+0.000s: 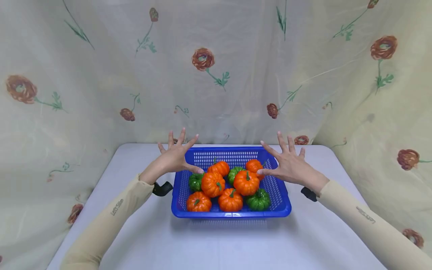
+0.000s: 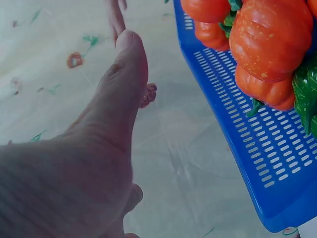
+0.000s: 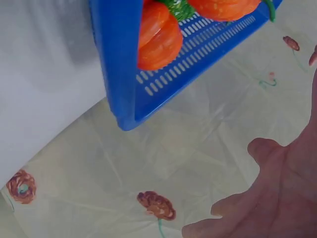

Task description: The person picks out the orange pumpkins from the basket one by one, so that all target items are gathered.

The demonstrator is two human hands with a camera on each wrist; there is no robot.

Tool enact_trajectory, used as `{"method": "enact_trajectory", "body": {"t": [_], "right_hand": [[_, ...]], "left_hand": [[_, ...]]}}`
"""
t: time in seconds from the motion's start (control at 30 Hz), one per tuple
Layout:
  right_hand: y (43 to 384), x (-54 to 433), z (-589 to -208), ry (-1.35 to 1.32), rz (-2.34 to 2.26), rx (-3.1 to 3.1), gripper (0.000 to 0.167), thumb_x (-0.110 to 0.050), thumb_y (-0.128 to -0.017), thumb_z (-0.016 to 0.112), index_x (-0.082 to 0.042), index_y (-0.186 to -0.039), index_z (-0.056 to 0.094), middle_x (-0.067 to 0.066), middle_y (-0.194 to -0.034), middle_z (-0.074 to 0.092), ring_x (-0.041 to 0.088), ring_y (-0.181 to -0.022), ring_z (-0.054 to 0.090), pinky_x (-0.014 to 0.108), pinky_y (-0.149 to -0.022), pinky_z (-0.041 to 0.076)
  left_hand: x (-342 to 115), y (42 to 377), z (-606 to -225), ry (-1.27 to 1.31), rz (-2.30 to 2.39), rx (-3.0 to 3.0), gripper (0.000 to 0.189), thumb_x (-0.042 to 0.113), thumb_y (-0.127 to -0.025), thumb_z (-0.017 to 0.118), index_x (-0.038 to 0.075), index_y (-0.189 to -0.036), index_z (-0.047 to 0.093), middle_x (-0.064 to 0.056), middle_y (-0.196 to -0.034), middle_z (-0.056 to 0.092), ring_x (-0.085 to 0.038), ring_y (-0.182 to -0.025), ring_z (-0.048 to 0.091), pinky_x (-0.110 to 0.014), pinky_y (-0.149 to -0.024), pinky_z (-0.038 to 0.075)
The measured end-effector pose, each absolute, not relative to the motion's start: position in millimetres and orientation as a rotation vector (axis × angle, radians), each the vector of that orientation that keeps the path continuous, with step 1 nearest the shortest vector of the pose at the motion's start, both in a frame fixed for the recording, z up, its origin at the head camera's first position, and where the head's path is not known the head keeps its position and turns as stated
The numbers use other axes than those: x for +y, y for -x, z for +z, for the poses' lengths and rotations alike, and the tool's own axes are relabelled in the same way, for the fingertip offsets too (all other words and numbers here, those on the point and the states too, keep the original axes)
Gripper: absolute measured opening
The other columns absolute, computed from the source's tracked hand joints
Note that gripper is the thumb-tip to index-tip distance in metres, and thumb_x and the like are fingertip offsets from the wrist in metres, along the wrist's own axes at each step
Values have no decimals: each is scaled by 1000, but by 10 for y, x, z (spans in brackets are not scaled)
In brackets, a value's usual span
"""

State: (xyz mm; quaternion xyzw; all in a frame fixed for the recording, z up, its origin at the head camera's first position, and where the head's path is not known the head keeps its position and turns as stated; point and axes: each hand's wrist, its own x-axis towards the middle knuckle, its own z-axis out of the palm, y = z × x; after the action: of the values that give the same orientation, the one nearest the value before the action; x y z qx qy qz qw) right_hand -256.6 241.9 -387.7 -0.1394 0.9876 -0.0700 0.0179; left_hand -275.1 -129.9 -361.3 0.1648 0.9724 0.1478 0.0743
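A blue plastic basket (image 1: pixel 202 214) with slotted walls holds several small orange pumpkins (image 1: pixel 230 200) and several green ones (image 1: pixel 258 200), heaped together. Over its left side my left hand (image 1: pixel 173 156) is held with fingers spread wide, its thumb overlapping a green pumpkin at the left in the head view. Mirroring it, my right hand (image 1: pixel 291 165) spreads its fingers over the right side, the thumb tip overlapping an orange pumpkin at the back right. Neither hand holds anything. In the wrist views, the left thumb (image 2: pixel 119 94) and the right palm (image 3: pixel 277 188) appear apart from the basket.
The basket stands on a white-covered table (image 1: pixel 216 243), near its far edge. A pale curtain (image 1: pixel 236 101) printed with brown flowers hangs behind and on both sides. Dark wrist devices sit under the left wrist (image 1: pixel 162 188) and the right wrist (image 1: pixel 309 194).
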Motion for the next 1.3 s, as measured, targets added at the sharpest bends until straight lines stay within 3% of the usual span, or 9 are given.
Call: {"method": "enact_trajectory", "body": {"t": [0.27,0.37,0.53,0.63,0.73,0.87,1.07,1.3], "right_hand": [[2471,2360,-3883,500,-306,3070,105,-80,-72,57,-30,-155,17,21,-160,-13,54,-143,-6,81,-101,7],[2439,2346,-3946,535,-382,3051,104,-76,-72,61,-27,-154,21,22,-160,-8,54,-143,-1,78,-103,15],[2369,2312,-4089,611,-464,3038,102,-73,-72,65,-20,-152,30,25,-159,10,54,-141,18,74,-95,35],[2338,2273,-4159,633,-524,3017,101,-72,-72,66,-16,-150,34,25,-157,19,53,-137,29,71,-92,41],[2328,2232,-4207,628,-593,2976,101,-71,-72,67,-12,-148,37,26,-154,26,52,-133,36,68,-94,43],[2328,2196,-4234,620,-696,2893,101,-66,-74,70,-7,-148,36,27,-148,35,46,-128,45,62,-98,44],[2346,2174,-4248,639,-775,2799,98,-59,-76,72,-3,-147,34,24,-140,46,39,-122,51,57,-100,46],[2375,2140,-4234,654,-813,2717,91,-50,-79,75,4,-143,37,20,-133,54,32,-116,58,49,-99,49]], "left_hand": [[-1365,2714,-3640,-457,671,2899,106,56,-75,75,26,-156,13,-17,-161,-12,-52,-142,-16,-82,-101,1],[-1409,2695,-3680,-431,739,2889,104,55,-77,74,23,-156,14,-21,-161,-8,-53,-143,-11,-82,-101,5],[-1526,2676,-3811,-360,844,2831,104,57,-78,72,17,-156,16,-25,-160,-6,-53,-144,5,-74,-103,25],[-1615,2678,-3912,-310,894,2810,101,54,-80,71,10,-154,20,-26,-160,4,-50,-143,18,-68,-102,35],[-1698,2686,-4017,-252,986,2751,95,49,-83,71,6,-152,23,-27,-156,19,-48,-135,37,-58,-97,47],[-1769,2704,-4178,-133,1186,2607,87,44,-85,71,6,-150,27,-29,-148,34,-44,-114,59,-42,-75,60],[-1831,2712,-4416,-9,1502,2431,70,34,-89,69,6,-145,37,-24,-127,52,-31,-97,67,-38,-67,61],[-1944,2757,-4615,49,1732,2261,51,16,-94,61,6,-141,43,-20,-115,62,-22,-87,69,-41,-71,61]]}}
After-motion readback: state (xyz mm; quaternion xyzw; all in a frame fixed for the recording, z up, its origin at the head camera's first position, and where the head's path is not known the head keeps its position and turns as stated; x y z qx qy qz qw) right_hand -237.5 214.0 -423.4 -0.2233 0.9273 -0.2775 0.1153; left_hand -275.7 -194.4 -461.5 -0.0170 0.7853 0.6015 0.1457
